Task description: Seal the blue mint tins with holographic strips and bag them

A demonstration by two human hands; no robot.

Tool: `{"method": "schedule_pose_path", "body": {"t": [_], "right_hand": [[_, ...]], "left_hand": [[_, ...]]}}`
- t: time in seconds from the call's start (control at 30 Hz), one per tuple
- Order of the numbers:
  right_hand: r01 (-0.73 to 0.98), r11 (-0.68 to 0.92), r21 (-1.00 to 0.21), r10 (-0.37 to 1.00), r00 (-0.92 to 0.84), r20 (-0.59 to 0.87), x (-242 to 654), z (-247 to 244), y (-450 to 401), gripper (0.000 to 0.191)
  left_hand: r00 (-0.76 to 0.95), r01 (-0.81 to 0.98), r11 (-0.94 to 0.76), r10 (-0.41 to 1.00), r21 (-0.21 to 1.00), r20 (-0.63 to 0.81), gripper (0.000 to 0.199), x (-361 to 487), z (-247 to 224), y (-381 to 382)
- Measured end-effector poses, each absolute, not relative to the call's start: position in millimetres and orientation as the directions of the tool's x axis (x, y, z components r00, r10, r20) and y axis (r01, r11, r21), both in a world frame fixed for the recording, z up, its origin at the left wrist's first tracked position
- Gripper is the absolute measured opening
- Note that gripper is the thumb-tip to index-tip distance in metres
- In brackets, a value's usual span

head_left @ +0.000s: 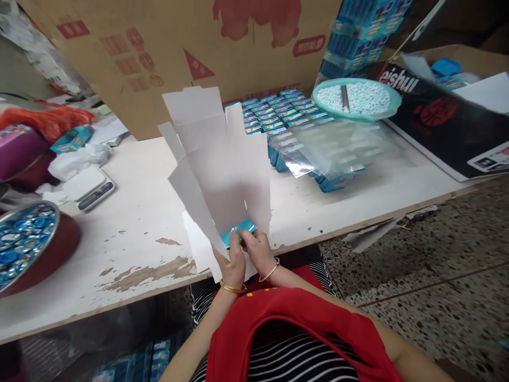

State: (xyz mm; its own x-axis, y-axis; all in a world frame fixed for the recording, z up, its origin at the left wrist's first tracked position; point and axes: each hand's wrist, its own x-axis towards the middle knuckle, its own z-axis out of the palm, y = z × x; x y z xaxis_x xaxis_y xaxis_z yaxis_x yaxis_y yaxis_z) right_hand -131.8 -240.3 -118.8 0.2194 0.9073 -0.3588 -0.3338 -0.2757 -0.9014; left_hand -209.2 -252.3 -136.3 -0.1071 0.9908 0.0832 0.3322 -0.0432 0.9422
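An unfolded white cardboard box (222, 164) stands open at the table's front edge, its flaps spread upward. Low inside its near opening lies a small teal packet (239, 232). My left hand (234, 263) has its fingers at the box's near left side, with the thumb on the packet. From the right, my right hand (257, 249) grips the packet's near edge. Some fingers of both hands are hidden by the box wall and the packet.
A large brown carton (159, 63) stands behind. Rows of small teal boxes (274, 112), clear plastic bags (334, 146) and a teal tray of pale pellets (358, 99) are at right. At left are a white scale (89, 185) and a red bowl of blue pieces (66, 233).
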Motion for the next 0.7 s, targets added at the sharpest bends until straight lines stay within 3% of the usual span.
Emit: {"method": "schedule_pose_path", "body": {"t": [0.13, 0.3, 0.43, 0.7], "right_hand": [[-0.447, -0.273, -0.852, 0.882, 0.239, -0.407, -129.6, -111.9, -235.1, 0.027], [-0.431, -0.323, -0.843, 0.867, 0.223, -0.446, -124.0, -116.2, -231.2, 0.023], [-0.517, -0.358, -0.777, 0.871, 0.114, -0.478, -126.9, -123.2, -230.4, 0.020], [-0.473, -0.359, -0.805, 0.886, 0.098, -0.453, -124.4, -120.8, -230.6, 0.020]], "left_hand": [[-0.190, 0.338, -0.075, 0.971, 0.938, 0.146, 0.039, -197.6, -128.4, -254.9], [-0.075, 0.320, -0.200, 0.969, 0.926, 0.236, 0.038, -201.5, -131.1, -258.9], [-0.125, 0.305, -0.177, 0.967, 0.936, 0.223, 0.043, -203.4, -138.8, -262.6], [-0.131, 0.289, -0.174, 0.967, 0.942, 0.219, 0.044, -203.5, -146.9, -263.9]]}}
